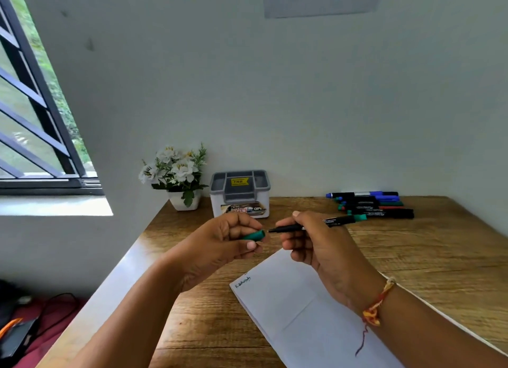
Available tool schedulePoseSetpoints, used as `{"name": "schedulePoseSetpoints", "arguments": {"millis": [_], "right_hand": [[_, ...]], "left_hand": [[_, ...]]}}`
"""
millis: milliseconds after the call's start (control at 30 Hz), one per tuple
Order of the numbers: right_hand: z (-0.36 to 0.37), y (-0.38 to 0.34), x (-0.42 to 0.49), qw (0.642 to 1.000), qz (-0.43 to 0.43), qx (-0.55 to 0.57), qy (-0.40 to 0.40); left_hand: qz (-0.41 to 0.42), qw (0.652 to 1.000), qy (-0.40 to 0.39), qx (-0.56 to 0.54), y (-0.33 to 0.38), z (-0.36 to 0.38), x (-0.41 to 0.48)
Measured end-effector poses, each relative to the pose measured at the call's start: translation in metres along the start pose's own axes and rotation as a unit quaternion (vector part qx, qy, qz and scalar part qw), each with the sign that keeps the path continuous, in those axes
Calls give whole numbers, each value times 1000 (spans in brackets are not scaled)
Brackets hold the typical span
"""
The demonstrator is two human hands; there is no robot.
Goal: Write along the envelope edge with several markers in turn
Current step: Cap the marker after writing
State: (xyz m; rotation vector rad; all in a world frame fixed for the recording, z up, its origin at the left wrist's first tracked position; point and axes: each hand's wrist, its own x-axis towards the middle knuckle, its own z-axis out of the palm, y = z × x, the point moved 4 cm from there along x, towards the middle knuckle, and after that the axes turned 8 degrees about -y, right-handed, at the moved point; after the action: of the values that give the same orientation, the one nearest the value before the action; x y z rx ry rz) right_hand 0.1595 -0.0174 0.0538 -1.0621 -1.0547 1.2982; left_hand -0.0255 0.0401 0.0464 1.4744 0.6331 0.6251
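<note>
A white envelope lies slanted on the wooden desk, with small green writing near its left corner. Above it my right hand grips a black marker with a green end, its bare tip pointing left. My left hand pinches the marker's green cap just left of that tip, the two a small gap apart. Several other markers, blue, green and red, lie in a pile at the back right of the desk.
A grey and white organiser box and a white pot of white flowers stand against the wall at the back. A window with dark bars is on the left. Bags and a cable lie on the floor at lower left.
</note>
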Motion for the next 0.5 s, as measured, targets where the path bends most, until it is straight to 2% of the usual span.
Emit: {"name": "schedulePoseSetpoints", "arguments": {"millis": [233,500], "right_hand": [[1,6,0,999,19,-18,-21],[-1,8,2,994,-14,-95,-49]], "left_hand": [[2,1000,-1,16,1,5,-1],[5,1000,-9,-1,2,12,0]]}}
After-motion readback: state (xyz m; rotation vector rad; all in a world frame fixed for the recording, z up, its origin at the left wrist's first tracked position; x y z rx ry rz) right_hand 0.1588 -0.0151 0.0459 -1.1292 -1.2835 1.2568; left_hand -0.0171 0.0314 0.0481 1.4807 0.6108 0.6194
